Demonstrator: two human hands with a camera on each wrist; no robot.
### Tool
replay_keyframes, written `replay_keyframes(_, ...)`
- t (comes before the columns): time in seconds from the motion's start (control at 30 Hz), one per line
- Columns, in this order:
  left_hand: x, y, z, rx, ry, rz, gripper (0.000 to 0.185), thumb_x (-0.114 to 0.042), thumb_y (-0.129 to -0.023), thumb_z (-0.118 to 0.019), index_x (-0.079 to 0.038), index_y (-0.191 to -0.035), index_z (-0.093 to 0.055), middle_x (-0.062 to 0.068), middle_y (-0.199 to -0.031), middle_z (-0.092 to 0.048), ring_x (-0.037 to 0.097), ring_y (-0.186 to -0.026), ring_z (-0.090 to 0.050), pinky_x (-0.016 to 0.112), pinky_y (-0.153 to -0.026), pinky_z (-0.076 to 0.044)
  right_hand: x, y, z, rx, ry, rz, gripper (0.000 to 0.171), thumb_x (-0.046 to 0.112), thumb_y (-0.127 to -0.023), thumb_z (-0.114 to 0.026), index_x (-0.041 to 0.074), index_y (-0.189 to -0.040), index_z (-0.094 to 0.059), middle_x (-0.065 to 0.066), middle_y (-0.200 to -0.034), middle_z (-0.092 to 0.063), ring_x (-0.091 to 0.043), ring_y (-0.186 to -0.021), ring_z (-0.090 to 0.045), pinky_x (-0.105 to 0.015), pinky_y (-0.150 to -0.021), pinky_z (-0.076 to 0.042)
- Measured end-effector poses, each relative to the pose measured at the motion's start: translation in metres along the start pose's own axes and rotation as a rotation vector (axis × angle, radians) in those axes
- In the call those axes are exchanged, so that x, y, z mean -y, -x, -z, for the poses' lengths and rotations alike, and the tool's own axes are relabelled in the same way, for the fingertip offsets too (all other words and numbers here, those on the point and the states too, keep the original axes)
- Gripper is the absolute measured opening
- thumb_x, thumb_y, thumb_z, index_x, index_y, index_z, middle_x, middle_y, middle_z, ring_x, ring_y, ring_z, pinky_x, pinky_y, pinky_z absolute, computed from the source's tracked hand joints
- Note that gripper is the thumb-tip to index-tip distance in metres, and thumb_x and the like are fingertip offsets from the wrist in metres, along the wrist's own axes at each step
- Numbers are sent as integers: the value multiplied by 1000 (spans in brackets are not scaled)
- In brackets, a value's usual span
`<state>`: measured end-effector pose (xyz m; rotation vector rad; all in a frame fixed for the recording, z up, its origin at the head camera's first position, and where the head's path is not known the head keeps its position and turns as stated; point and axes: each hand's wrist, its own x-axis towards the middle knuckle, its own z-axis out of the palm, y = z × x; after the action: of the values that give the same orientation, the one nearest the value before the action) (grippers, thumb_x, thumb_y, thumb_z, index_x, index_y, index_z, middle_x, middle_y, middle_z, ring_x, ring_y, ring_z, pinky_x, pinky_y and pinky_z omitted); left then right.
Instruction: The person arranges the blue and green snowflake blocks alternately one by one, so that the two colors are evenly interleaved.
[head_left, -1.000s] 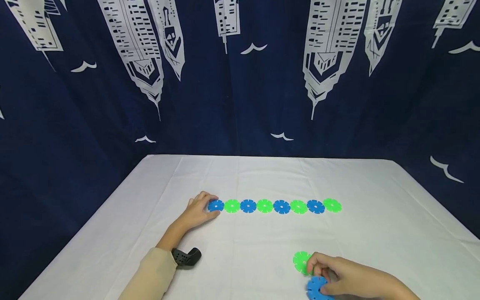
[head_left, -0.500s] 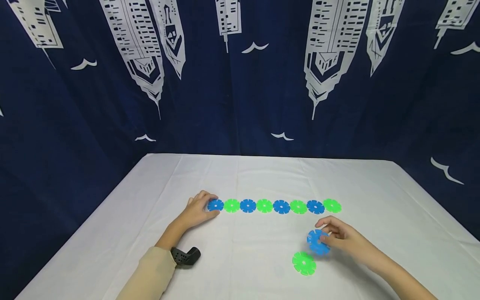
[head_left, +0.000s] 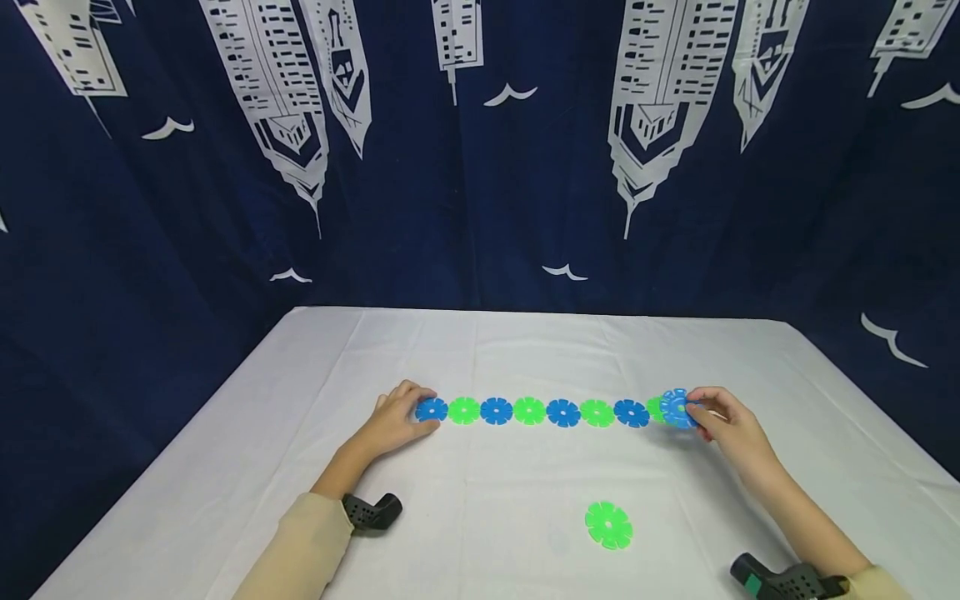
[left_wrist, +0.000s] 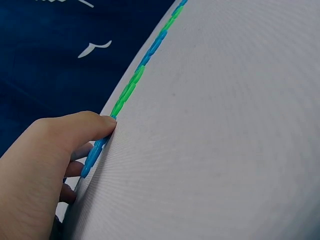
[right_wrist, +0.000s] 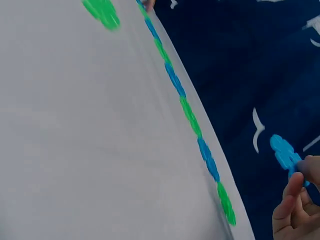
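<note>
White table (head_left: 525,350): right hand (head_left: 731,425) pinches blue disc (head_left: 677,407) above row's (head_left: 546,412) end.

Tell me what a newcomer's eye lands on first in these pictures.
First, the row of blue and green discs running left to right across the middle of the white table. The left hand rests on its left end, and the right hand pinches a blue disc at its right end. A single green disc lies alone nearer the person, and behind the table hangs a navy curtain printed with white towers.
</note>
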<state>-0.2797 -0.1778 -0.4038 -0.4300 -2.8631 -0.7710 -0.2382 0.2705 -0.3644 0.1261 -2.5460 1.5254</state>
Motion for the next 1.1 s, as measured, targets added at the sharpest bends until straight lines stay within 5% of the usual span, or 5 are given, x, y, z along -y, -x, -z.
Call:
replay_keyframes(0.1, 0, 0, 0, -4, 4, -2, 46, -35, -78, -65, -12, -117, -57, 5, -114, -52, 21, -107, -49, 29, -75, -26, -11, -8, 5, -91, 61, -45, 22, 27, -94, -46, 11, -109, -51, 16, -84, -49, 2, -66, -48, -18, -59, -43)
replay_keyframes(0.33, 3, 0, -3, -12, 1, -12, 46, -34, -77, -65, -12, -117, -58, 5, -113, -53, 21, -105, -50, 29, -74, -26, -44, -15, 7, -193, 224, -114, 37, 18, -94, -41, -5, -123, -43, -23, -110, -48, 9, -66, -44, -15, -55, -41)
replay_keyframes(0.6, 3, -1, -3, -5, 2, -13, 46, -35, -77, -65, -12, -117, -57, 6, -114, -52, 21, -106, -49, 30, -75, -26, -58, -19, 7, -152, 364, -48, 38, 13, -91, -46, -9, -122, -43, -33, -112, -47, -39, -93, -54, -23, -60, -41)
replay_keyframes(0.8, 4, -1, -2, -3, 0, -12, 46, -35, -78, -65, -12, -118, -57, 5, -115, -52, 21, -106, -49, 29, -75, -26, -58, -18, 4, -175, 494, 67, 32, 7, -87, -51, -11, -114, -51, -32, -102, -50, -27, -74, -49, -26, -56, -35)
replay_keyframes(1.1, 3, -2, -2, 6, -1, -4, 46, -35, -78, -65, -13, -117, -57, 6, -115, -52, 21, -107, -49, 30, -76, -26, -59, -16, 3, -147, 541, 129, 25, 7, -86, -53, -10, -104, -59, -34, -107, -46, -27, -76, -44, -29, -59, -32)
